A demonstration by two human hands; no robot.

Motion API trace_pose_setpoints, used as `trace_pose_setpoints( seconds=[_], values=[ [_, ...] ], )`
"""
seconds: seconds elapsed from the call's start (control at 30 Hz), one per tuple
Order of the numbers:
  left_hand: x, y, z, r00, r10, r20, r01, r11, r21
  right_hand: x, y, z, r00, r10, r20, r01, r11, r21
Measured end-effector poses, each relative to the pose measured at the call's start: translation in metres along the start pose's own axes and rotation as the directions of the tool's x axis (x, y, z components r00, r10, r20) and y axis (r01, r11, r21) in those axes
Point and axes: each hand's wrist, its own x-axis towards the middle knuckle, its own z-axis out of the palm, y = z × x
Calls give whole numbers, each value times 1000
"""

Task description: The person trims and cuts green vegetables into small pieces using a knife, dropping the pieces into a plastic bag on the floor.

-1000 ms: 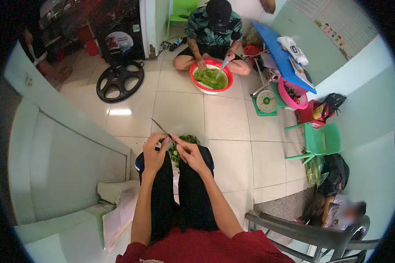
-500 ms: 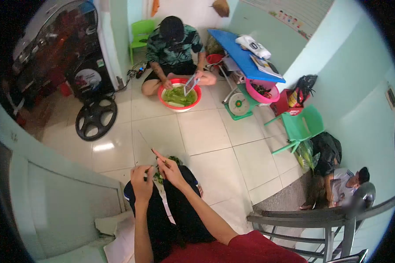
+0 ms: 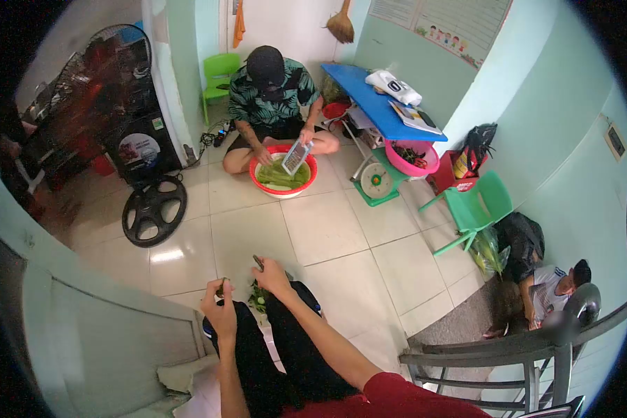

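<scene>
My left hand (image 3: 219,315) is closed with its fingertips pinching a small dark greenish-brown piece (image 3: 221,287), too small to name. My right hand (image 3: 274,280), just to the right, grips a short dark stick-like thing (image 3: 258,262) that points up and away from me. The hands are apart, above my knees. Leafy greens (image 3: 258,298) show below and between them, partly covered by my right hand and legs. What they rest on is hidden.
Ahead, a seated person holds a grater-like panel (image 3: 297,157) over a red basin (image 3: 311,182) of green slices. A fan base (image 3: 155,212) lies left. A scale (image 3: 376,182), pink basin (image 3: 435,164) and green chair (image 3: 477,205) stand right. Another person sits beyond the railing (image 3: 481,348).
My hands have moved apart, and my left hand is farther left. The long thin strand beyond my right fingers no longer shows. The camera view has tilted up slightly.
</scene>
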Motion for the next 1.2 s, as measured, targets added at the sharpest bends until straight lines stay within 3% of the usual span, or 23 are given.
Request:
trace_pose_setpoints(
  seconds=[0.03, 0.1, 0.23, 0.27, 0.33, 0.47, 0.53, 0.73, 0.83, 1.03, 1.2],
  values=[
    [0, 2, 0, 1000, 10, 7, -10, 1000, 5, 7, 6, 5, 1000, -10, 7, 10, 1000, 4],
    [0, 4, -2, 1000, 22, 5, -22, 999, 24, 17, 17, 11, 998, -11, -61, 0, 985, -170],
    [2, 5, -2, 1000, -12, -9, 13, 999, 33, 31, 25, 15, 992, 1, -125, -25, 981, -193],
    [2, 8, -2, 1000, -26, -10, 26, 1000, 15, 30, 23, 13, 993, -15, -114, -7, 982, -189],
    [4, 4, -3, 1000, -27, -5, 27, 999, -24, 23, 13, 3, 999, 46, -28, -46, 999, 4],
    [4, 0, -4, 999, -35, -4, 35, 999, -10, 22, 9, 2, 990, -70, -119, 66, 997, -39],
    [4, -2, -4, 998, -60, 20, 61, 997, -47, 19, -3, -9, 989, 115, 88, -120, 991, 52],
    [4, 1, -5, 997, -80, 13, 80, 996, -32, 22, -3, -3, 973, 203, 105, -208, 977, 36],
    [5, 0, -8, 998, -51, 27, 51, 999, -6, 22, -2, -3, 987, 111, 118, -108, 994, -30],
    [4, -4, -9, 997, -64, 40, 65, 998, -18, 22, 0, -1, 985, 70, 155, -62, 996, -60],
    [3, -7, -9, 997, -73, 34, 75, 996, -40, 18, -11, -7, 980, 80, 185, -86, 996, 27]
  ],
)
